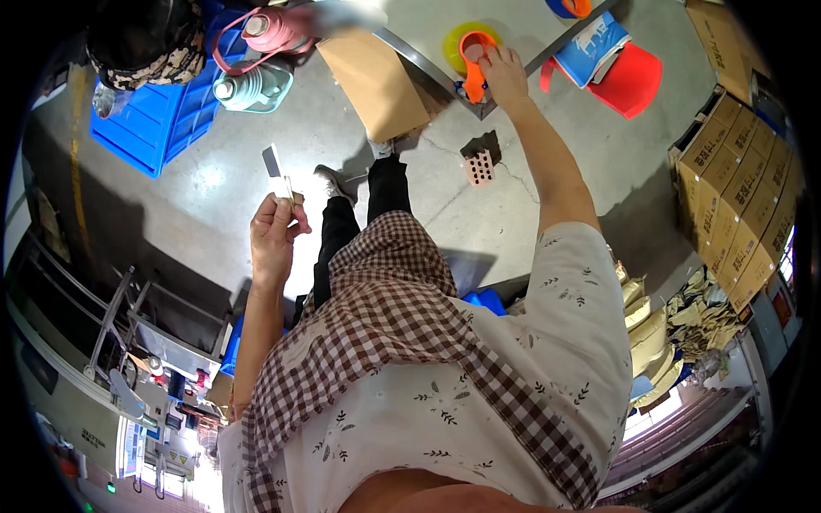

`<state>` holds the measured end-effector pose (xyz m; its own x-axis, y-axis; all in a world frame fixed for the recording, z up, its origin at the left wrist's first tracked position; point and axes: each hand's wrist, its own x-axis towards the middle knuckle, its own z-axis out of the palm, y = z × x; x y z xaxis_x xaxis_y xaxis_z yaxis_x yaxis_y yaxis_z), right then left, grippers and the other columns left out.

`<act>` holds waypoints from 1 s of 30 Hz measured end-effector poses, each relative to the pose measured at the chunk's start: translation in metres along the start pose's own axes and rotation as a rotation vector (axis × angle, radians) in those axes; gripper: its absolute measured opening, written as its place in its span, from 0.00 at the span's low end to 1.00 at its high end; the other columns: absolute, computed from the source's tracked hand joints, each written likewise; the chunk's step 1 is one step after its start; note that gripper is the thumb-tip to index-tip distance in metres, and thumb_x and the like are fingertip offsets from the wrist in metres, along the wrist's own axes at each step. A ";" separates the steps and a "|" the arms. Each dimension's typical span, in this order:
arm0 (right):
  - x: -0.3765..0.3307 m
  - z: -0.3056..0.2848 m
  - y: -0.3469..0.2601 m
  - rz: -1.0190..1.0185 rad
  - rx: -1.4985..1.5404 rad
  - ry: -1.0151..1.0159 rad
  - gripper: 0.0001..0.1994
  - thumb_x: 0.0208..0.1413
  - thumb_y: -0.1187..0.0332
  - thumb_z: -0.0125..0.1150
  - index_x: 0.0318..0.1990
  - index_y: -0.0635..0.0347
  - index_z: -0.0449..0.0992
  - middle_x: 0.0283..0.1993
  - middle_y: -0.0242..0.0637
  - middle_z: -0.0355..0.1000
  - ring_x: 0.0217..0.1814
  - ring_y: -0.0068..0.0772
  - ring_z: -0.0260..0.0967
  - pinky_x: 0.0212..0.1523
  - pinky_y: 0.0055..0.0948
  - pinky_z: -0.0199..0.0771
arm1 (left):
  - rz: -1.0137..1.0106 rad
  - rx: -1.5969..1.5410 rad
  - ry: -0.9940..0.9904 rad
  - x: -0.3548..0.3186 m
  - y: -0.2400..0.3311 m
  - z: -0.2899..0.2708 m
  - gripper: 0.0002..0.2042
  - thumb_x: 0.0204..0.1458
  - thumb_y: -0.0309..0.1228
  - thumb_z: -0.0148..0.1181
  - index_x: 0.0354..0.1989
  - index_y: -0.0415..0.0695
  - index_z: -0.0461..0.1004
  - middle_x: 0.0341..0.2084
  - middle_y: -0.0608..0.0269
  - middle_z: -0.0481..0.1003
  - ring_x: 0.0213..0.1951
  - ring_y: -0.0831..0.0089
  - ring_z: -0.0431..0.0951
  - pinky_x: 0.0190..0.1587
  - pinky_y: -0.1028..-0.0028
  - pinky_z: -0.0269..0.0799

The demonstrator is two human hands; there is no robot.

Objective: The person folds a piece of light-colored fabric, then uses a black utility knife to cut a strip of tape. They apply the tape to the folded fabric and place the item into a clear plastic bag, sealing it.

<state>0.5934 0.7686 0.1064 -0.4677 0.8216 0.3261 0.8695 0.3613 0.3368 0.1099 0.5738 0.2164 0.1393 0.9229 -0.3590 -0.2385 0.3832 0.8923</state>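
Small flat rectangular card, grey and white [275, 164]: pinched at lower end between fingertips of left hand [275, 232], long axis near upright, held above grey concrete floor.

Right hand [505, 73]: arm stretched forward, well apart from card, fingers closed around orange plastic tape dispenser [473, 70] resting on yellow tape roll [453, 44] at edge of grey metal-rimmed table [445, 73].

Left hand nearer body. Blue plastic crate [167, 120] far left.

At upper right of the frame the right hand [505, 73] rests on a tape dispenser [473, 68] at the table [428, 34] edge, while left of centre the left hand [274, 235] holds up what seems a small card [277, 171], with a crate [167, 120] at upper left.
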 end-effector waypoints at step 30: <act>0.158 -0.414 -0.101 -0.198 1.189 -0.569 0.36 0.44 0.56 0.80 0.57 0.70 0.74 0.64 0.55 0.71 0.58 0.50 0.76 0.62 0.41 0.73 | 0.206 -0.122 -0.406 -0.083 0.238 0.006 0.16 0.64 0.43 0.61 0.45 0.42 0.83 0.56 0.50 0.79 0.54 0.71 0.79 0.61 0.68 0.70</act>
<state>0.3659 0.6789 0.4896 -0.7235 0.6741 -0.1486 0.5400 0.4186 -0.7302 0.0474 0.5878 0.4602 0.4360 0.8997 -0.0205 -0.4085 0.2181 0.8863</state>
